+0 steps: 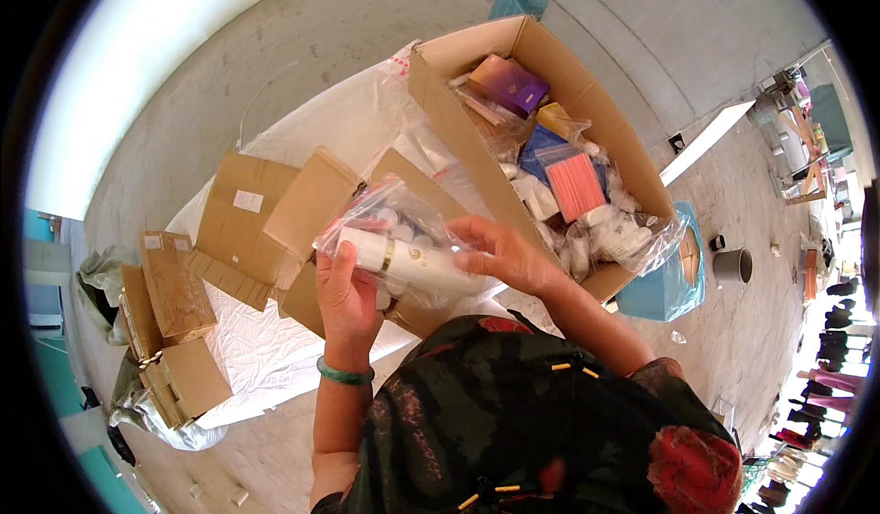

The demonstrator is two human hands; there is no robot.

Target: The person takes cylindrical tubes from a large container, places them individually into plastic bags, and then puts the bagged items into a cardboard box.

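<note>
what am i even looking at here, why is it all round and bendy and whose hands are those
This is one picture from a wide fisheye camera worn on a person's head, looking down. That lens bends straight edges and leaves dark corners. No machine is here: the two bare hands are the wearer's own.

The left hand, with a green bangle on its wrist, and the right hand together hold a clear plastic bag with a white bottle and other small white items inside.

Beyond the hands stands a large open cardboard box holding bagged goods, a purple box and a pink packet. To the left, flattened cardboard lies on a white sheet, with small brown boxes beside it. A grey cup stands on the concrete floor.
</note>
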